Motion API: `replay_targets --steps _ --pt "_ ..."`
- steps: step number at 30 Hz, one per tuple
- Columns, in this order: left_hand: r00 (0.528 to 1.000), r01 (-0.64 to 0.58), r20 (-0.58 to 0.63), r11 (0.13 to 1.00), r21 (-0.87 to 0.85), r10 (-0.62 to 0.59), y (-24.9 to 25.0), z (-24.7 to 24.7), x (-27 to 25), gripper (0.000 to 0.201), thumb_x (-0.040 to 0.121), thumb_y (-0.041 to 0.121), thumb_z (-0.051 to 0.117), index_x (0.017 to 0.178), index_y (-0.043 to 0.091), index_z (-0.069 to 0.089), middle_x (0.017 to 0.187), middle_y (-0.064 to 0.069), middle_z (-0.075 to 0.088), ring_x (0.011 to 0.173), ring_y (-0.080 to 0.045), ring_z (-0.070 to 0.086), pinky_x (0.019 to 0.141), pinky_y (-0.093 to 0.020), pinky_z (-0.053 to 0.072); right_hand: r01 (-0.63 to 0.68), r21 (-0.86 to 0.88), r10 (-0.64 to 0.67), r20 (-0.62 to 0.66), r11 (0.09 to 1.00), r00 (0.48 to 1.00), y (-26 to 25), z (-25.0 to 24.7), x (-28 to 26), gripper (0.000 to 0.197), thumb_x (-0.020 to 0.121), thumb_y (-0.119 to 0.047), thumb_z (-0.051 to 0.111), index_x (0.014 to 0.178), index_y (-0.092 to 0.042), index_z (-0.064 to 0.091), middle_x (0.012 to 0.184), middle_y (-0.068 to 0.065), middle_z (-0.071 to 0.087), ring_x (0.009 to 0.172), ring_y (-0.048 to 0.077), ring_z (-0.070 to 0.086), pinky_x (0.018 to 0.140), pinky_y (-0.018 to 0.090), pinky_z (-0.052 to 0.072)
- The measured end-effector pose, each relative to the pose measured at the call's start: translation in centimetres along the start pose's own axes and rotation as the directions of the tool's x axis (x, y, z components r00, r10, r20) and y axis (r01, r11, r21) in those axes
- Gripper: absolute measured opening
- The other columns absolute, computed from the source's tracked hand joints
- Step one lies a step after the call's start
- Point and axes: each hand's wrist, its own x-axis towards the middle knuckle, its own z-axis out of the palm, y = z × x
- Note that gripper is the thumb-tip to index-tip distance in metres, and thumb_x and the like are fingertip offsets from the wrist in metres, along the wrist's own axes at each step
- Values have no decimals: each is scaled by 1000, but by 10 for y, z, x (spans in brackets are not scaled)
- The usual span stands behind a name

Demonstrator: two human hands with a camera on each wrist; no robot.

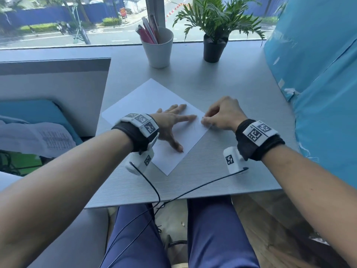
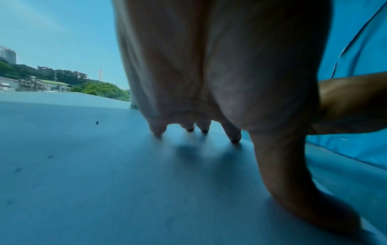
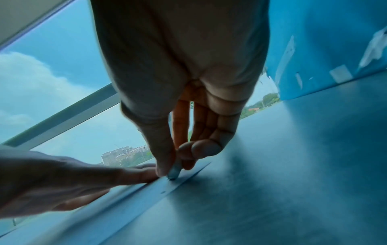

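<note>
A white sheet of paper (image 1: 146,99) lies at an angle on the grey table (image 1: 212,171). My left hand (image 1: 173,124) lies flat on the sheet with its fingers spread and straight; in the left wrist view the fingertips (image 2: 157,131) press on the paper (image 2: 104,182). My right hand (image 1: 204,119) sits at the sheet's right edge, just right of the left fingers. In the right wrist view its thumb and forefinger pinch a small pale object with a dark tip (image 3: 173,171), and the tip touches the paper (image 3: 146,195). I cannot make out what the object is.
A white cup of pens (image 1: 157,49) and a potted plant (image 1: 214,45) stand at the back by the window. A blue-covered bulk (image 1: 318,74) borders the table's right side, and a grey partition (image 1: 54,82) the left. Wrist-camera cables (image 1: 154,190) trail over the front edge.
</note>
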Motion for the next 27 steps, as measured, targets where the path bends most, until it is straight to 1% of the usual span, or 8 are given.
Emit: replay_targets --steps 2,6,10,12,15,19,24,27 --pt "1000 12 17 1000 24 -13 2 -3 1 124 59 61 83 151 51 1 162 4 -21 148 -17 -21 117 -58 -5 9 9 -9 -25 1000 1000 -7 7 -5 6 68 -20 81 71 -17 78 67 -4 71 63 5 62 56 14 43" --pt "998 43 48 997 63 -46 7 -7 4 129 57 61 85 150 50 -5 160 6 -26 147 -17 -24 116 -63 -3 192 -37 -180 204 981 962 -26 27 -28 6 68 -22 82 72 -19 78 66 -9 70 60 -1 62 58 10 46" --pt "996 65 52 995 78 -69 8 -7 7 132 55 60 86 149 53 -6 160 9 -26 147 -17 -23 114 -67 1 -3 4 3 -31 1000 1000 -8 0 1 8 66 -21 80 72 -17 78 66 -4 71 61 5 61 53 10 43" --pt "995 75 66 993 88 -81 8 -7 8 132 56 60 86 149 53 -8 159 9 -27 147 -17 -24 113 -68 2 61 -40 -59 49 997 997 -13 9 -9 6 67 -19 80 72 -16 78 66 -6 70 62 3 61 58 10 47" --pt "994 73 71 992 101 -80 9 -8 8 133 56 59 86 148 54 -10 158 8 -29 147 -18 -25 113 -68 3 171 -57 -157 194 984 968 -22 19 -27 7 69 -19 80 74 -16 78 66 -6 70 59 1 61 54 3 42" --pt "994 74 69 993 94 -81 7 -7 10 134 54 60 87 148 55 -8 159 10 -28 147 -18 -24 113 -69 3 11 -1 -11 -27 1000 1000 -5 -2 -3 10 66 -23 79 73 -16 79 68 -3 72 63 6 63 54 12 44" --pt "995 63 64 990 123 -72 4 -6 11 135 53 61 86 147 55 -10 159 9 -28 147 -18 -24 112 -69 5 150 -36 -140 208 988 968 -19 16 -32 8 65 -22 82 70 -17 78 65 -6 71 59 2 61 55 10 44" --pt "995 65 67 993 99 -72 5 -7 10 134 54 59 87 147 55 -9 159 9 -27 147 -18 -24 113 -69 4 -9 -7 9 1 1000 1000 -4 -5 -4 13 64 -25 79 74 -17 79 70 -2 74 64 6 63 55 11 45"
